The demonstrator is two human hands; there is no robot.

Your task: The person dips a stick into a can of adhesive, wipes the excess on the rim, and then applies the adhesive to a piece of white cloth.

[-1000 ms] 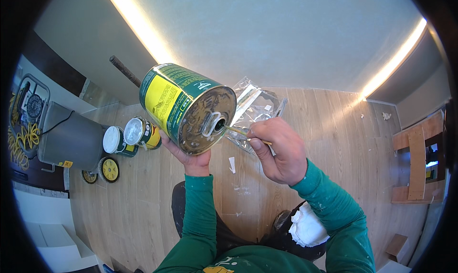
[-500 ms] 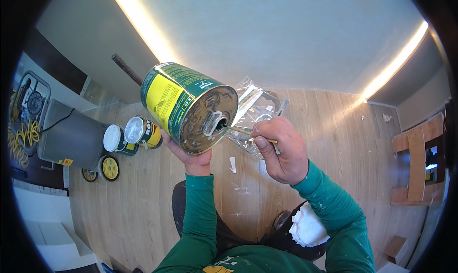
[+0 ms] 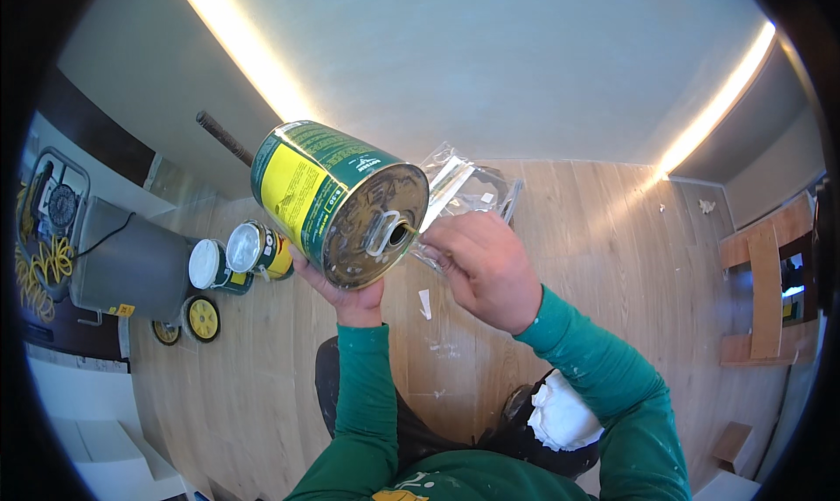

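Left hand (image 3: 353, 303) cradles a slanting can (image 3: 337, 202), top end facing down-rightward; right hand (image 3: 486, 269) pinches a stick (image 3: 412, 230).

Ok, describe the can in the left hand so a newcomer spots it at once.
Below the broad grey wall, find the left hand. It supports a tilted green metal can with a yellow label panel. Unlike the two buckets standing on the floor, this can is held aloft, its bare metal end showing a round opening beside a handle.

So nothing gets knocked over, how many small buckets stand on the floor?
2: the left bucket beside the grey wheeled machine, and the right bucket next to it, toward the left hand. Others may be hidden.
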